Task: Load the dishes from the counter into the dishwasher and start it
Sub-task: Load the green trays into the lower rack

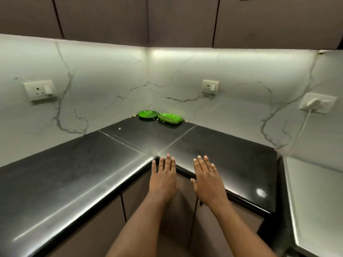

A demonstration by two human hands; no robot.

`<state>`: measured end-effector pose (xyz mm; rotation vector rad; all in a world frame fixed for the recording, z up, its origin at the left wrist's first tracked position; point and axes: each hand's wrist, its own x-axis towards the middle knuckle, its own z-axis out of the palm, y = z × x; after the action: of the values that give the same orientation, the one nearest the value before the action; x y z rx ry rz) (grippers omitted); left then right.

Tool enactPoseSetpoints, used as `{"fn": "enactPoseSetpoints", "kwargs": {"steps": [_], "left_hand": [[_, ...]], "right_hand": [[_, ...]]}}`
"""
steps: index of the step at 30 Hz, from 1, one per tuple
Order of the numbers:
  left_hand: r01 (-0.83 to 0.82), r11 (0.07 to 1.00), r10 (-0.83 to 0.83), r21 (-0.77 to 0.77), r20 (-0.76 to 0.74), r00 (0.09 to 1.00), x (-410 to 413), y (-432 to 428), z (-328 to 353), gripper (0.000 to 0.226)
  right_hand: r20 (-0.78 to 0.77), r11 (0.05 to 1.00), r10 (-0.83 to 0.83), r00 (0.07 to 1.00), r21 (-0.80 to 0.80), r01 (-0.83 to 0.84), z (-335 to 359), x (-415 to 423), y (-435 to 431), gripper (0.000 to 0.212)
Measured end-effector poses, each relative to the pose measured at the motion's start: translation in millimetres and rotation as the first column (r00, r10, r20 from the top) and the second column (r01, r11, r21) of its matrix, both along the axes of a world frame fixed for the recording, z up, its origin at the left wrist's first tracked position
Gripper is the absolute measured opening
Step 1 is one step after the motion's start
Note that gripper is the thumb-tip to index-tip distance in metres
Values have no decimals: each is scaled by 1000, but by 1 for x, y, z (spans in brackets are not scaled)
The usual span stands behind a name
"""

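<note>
Two green dishes lie deep in the corner of the black counter (pixel 213 149): a round green plate (pixel 147 114) on the left and an oblong green dish (pixel 169 118) touching its right side. Both my hands are stretched out flat, palms down, over the counter's inner front edge, far short of the dishes. My left hand (pixel 163 178) has straight fingers at the corner of the edge. My right hand (pixel 207 179) lies beside it with fingers spread. Neither holds anything. No dishwasher is in view.
Small crumbs (pixel 119 128) dot the counter near the dishes. Marble walls carry sockets (pixel 39 89), (pixel 210 86) and a plugged-in socket (pixel 317 102) with a white cord. Brown cabinets hang above and stand below. A pale surface (pixel 315 197) adjoins at the right.
</note>
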<state>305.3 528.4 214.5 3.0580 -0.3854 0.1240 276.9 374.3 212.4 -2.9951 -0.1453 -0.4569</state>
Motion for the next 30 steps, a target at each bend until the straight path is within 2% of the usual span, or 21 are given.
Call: {"fn": "enactPoseSetpoints", "kwargs": {"steps": [10,18,26,30], "left_hand": [[22,998,-17,59,-87,996,124,81,-21,81],[30,999,-25,30,-154,988,209,90,-39,79],[-65,994,81,85,-194,978,317,99,-42,78],[-148,988,154,48,-185,971,367,98,-37,78]], "right_hand": [[-52,999,2,999,47,0,-21,122,86,72],[-100,1000,11,995,26,-8,-30,215,91,73],[-133,994,112,985,33,-108,-31,342,90,71],[-130,984,179,975,23,-177,-25,403,92,70]]}}
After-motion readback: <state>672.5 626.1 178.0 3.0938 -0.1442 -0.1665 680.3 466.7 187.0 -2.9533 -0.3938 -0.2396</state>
